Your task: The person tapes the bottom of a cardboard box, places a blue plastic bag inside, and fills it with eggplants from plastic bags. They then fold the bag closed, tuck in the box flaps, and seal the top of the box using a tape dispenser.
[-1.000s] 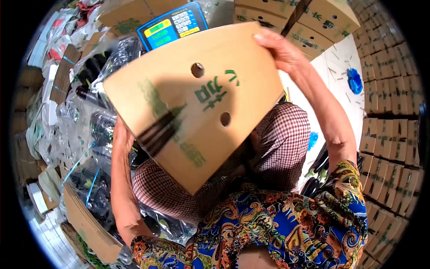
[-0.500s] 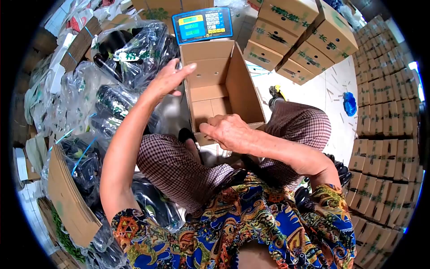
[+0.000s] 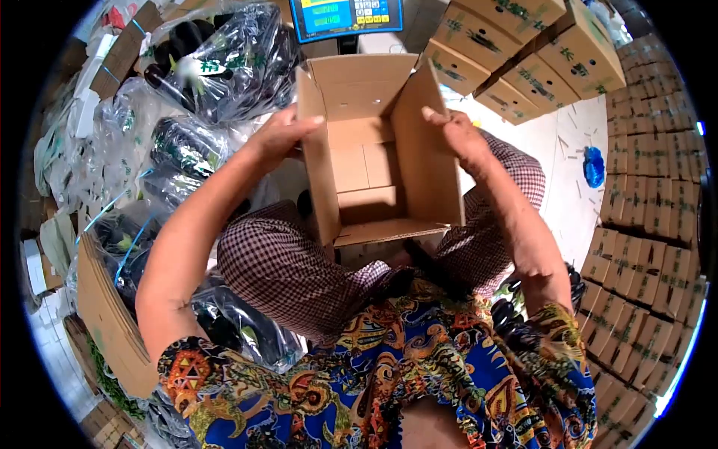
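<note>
An open cardboard box point(image 3: 364, 166) stands between my knees with its top flaps raised and nothing inside. At its left side, my left hand point(image 3: 280, 135) grips the wall, thumb over the edge and fingers behind the cardboard. On the opposite side my right hand point(image 3: 462, 139) holds the right flap, thumb on the inner face and the other fingers mostly hidden outside. Just beyond the box is a blue digital scale point(image 3: 346, 16) with a lit display, partly cut off by the top of the view.
Clear plastic bags of eggplants point(image 3: 224, 63) lie on the left, near a stack of flattened cardboard point(image 3: 112, 322). Printed closed boxes point(image 3: 516, 56) are piled at the upper right, and more stacked boxes point(image 3: 651, 194) line the far right. A blue plastic bundle point(image 3: 594, 166) lies on the floor.
My right hand has moved from the near edge to the box's right side. My left hand now grips the left side. The side flaps stand more upright, and the view has shifted slightly.
</note>
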Available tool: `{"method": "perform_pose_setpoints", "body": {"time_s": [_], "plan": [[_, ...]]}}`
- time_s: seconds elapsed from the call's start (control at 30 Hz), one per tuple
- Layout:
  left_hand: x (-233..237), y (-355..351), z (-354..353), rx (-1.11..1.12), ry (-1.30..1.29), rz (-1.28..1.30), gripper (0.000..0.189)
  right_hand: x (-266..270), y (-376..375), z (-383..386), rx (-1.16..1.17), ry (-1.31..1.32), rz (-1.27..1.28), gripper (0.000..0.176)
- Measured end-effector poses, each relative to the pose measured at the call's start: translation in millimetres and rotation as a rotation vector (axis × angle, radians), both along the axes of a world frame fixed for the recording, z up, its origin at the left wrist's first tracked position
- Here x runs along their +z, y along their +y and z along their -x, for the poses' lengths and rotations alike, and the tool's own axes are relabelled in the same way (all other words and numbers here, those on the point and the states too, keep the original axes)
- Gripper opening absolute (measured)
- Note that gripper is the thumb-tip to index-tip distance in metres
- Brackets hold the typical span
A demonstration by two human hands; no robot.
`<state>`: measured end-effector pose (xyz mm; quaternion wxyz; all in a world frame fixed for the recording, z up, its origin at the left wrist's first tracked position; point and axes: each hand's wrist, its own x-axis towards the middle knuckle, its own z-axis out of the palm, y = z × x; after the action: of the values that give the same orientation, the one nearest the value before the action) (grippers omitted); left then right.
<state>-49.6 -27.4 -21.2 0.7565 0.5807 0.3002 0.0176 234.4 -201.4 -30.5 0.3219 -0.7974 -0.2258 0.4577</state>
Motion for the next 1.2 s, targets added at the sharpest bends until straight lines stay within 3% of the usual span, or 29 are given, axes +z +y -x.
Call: {"method": "perform_pose_setpoints", "body": {"time_s": [0.07,0.1,0.13,0.2,0.27,0.3,0.33,0.37,0.4,0.43,0.5,0.53,0.57,0.67,0.73,0.8,0.9,0.93,1.0,1.07,1.13,1.17,1.2], "plan": [[-34.3,11.3,11.5,0.093,-0.034,0.12,0.064,15.2,-11.7,-8.2,0.01,0.043,0.043,0.054],[-31.6,5.2,17.8,0.164,-0.049,0.163,0.06,2.2,-17.5,-9.5,-0.155,0.3,-0.143,0.058],[-39.0,3.2,20.1,0.221,-0.031,0.19,0.057,-7.8,-21.9,-11.5,-0.246,0.357,-0.212,0.066],[-72.1,-3.1,27.4,0.334,0.017,0.241,0.053,-12.2,-28.9,-21.3,-0.126,0.183,-0.109,0.078],[-106.8,-14.4,41.8,0.153,-0.03,-0.34,0.041,-42.3,-35.4,-44.4,-0.06,-0.096,0.031,0.092],[-108.9,-18.1,36.5,0.2,0.039,-0.419,0.043,-54.7,-32.5,-57.0,0.089,-0.463,0.145,0.096],[-114.2,-19.3,31.8,0.248,0.108,-0.495,0.048,-52.1,-27.1,-39.7,0.038,-0.562,0.171,0.09],[-153.8,-18.0,34.7,0.295,0.164,-0.642,0.053,-60.1,-22.3,-32.2,-0.001,-0.55,0.108,0.086],[-192.2,-24.9,32.4,0.328,0.129,-0.629,0.053,-76.8,-21.0,-27.9,-0.039,-0.534,0.043,0.082],[-227.1,-33.8,28.2,0.357,0.093,-0.618,0.053,-113.2,-20.2,-36.5,-0.068,-0.352,0.015,0.078],[-225.8,-50.9,10.5,0.429,0.045,-0.501,0.05,-148.1,16.8,-35.1,0.118,-0.283,-0.256,0.069],[-191.9,-64.4,-5.2,0.474,0.031,-0.4,0.048,-162.2,36.0,-32.7,0.21,-0.226,-0.388,0.065],[-173.4,-69.4,-14.8,0.511,0.02,-0.301,0.046,-172.2,29.8,-32.0,0.275,-0.302,-0.303,0.062],[-201.3,-55.2,-0.9,0.245,0.156,-0.287,0.043,-192.2,-29.1,-20.4,0.447,-0.517,0.005,0.054],[-195.7,-55.4,6.3,0.194,0.192,-0.388,0.04,-161.7,-32.7,-26.2,0.469,-0.657,0.232,0.05],[-191.4,-51.0,9.8,0.121,0.244,-0.482,0.037,-71.2,-9.2,-18.7,0.51,-0.801,0.426,0.039],[-172.2,-59.8,-1.9,-0.007,0.305,-0.623,0.034,29.7,-41.0,-23.3,0.883,-1.255,0.263,0.02],[-165.0,-61.9,-1.9,-0.055,0.325,-0.678,0.034,60.1,-59.5,-26.2,0.803,-1.217,0.313,0.016],[-148.2,-64.3,4.2,-0.156,0.393,-0.782,0.033,85.5,-107.8,-50.0,0.513,-1.148,-0.313,0.019],[-125.3,-64.9,16.8,-0.26,0.476,-0.891,0.033,90.0,-160.7,-78.4,0.208,-0.965,-0.437,0.029],[-96.3,-59.9,38.6,-0.315,0.59,-0.914,0.034,74.9,-206.4,-113.5,-0.044,-0.831,-0.266,0.03],[-94.6,-53.8,53.0,-0.165,0.623,-0.756,0.036,51.6,-240.0,-129.5,-0.091,-0.819,-0.171,0.029],[-94.0,-50.8,67.6,0.122,0.632,-0.454,0.039,18.1,-275.1,-141.9,-0.178,-0.741,-0.09,0.032]]}}
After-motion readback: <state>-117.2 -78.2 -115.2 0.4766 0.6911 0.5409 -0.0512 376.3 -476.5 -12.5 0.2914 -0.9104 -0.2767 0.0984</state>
